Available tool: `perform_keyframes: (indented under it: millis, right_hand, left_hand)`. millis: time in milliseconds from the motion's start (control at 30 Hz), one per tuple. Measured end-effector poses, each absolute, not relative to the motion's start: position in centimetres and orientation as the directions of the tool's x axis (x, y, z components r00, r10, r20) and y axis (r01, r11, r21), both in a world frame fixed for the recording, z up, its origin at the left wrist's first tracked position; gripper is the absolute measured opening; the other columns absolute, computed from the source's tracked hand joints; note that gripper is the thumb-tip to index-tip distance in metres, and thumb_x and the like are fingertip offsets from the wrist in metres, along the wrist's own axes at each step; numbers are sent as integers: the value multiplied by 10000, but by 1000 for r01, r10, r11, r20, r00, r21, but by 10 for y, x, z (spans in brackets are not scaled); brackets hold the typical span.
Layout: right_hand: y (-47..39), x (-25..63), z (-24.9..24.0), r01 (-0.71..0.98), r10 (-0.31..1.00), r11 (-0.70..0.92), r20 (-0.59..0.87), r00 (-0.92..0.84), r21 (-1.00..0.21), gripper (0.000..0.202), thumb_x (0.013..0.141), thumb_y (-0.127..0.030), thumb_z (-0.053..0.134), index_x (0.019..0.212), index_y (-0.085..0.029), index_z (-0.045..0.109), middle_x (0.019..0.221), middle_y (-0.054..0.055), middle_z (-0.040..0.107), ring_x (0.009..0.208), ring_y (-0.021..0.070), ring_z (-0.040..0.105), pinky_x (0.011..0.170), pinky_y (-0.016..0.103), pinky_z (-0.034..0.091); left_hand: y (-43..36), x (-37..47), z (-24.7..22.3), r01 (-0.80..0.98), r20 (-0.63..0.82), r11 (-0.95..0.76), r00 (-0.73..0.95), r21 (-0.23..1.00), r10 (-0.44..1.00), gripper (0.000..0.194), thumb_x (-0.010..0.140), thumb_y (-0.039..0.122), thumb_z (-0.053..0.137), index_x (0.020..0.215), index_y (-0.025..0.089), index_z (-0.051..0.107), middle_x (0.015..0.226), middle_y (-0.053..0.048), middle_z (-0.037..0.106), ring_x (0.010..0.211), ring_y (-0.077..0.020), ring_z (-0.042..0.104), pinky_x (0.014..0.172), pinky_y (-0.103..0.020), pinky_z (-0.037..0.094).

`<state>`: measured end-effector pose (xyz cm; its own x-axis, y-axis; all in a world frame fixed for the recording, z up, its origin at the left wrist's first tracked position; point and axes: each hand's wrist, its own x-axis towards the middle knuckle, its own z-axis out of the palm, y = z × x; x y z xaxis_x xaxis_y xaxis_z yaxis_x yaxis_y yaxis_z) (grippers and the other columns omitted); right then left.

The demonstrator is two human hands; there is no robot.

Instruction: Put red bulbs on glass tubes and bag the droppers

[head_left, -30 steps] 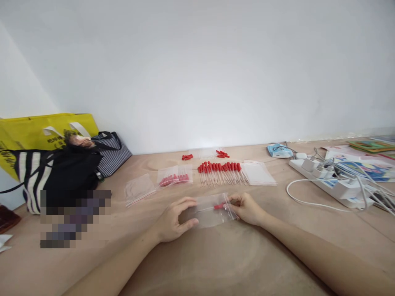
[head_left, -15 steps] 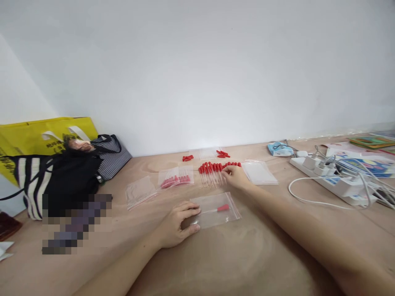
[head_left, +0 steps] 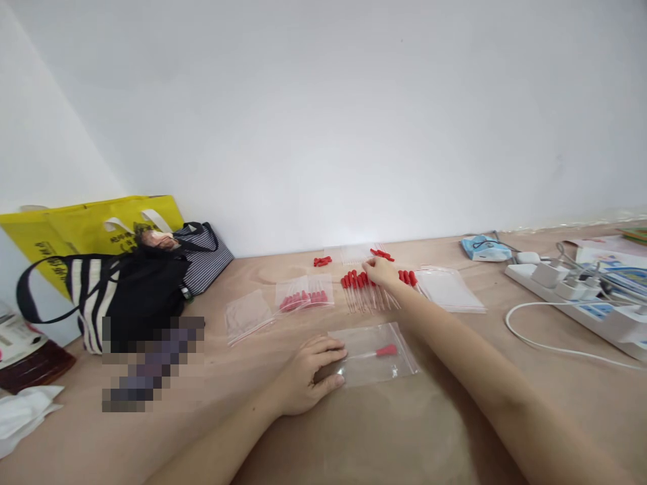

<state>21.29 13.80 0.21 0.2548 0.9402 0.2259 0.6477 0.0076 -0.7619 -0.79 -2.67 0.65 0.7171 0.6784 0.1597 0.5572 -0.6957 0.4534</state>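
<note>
My left hand (head_left: 316,374) lies on the left end of a clear zip bag (head_left: 361,370), thumb and fingers apart, palm down. Inside that bag is a single dropper (head_left: 387,350) with a red bulb; its thin stem points toward my left fingers. Farther back, my right hand (head_left: 381,271) reaches over a row of red-bulbed droppers (head_left: 356,281). Its thumb and forefinger come together at the bulb ends, and what is between them is hidden. The hand and wrist cover the row's middle, while several red bulbs (head_left: 408,277) show to the right.
Filled zip bags (head_left: 306,296) and flat bags (head_left: 247,315) lie left of the row. A bag stack (head_left: 452,289) lies to its right. Loose red bulbs (head_left: 322,261) sit behind. Fabric bags (head_left: 131,296) stand left; a blue mask (head_left: 485,248) and power strip (head_left: 571,293) lie right.
My right hand has moved from the stems up to the bulb ends of the droppers. My left hand stays on the bag. The whole view has shifted, so things appear farther right.
</note>
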Motion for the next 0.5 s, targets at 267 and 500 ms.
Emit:
perform_keyframes:
  millis: [267,500]
  right_hand:
    - [70,278,2,247,843,291,370,392,-924,322,805,-477,362,933,-184,408,656,-11,560,456,89,495,425,212,404]
    - [8,298,-29,-129,868,213,127,480,-968,233,745,-410,503,836,-206,436,612,-44,536,434,76,479,388,189,411]
  left_hand:
    - [-26,-7,5,591,134,-668,695,452,706,361,799,343,502,1135,215,539,1209,-60,516,1148,-229,419,984,-417,315]
    - [-26,-6,8,614,108,-659,691,436,715,362,812,360,485,1144,224,529,1223,-52,503,1149,-215,421,975,-390,332]
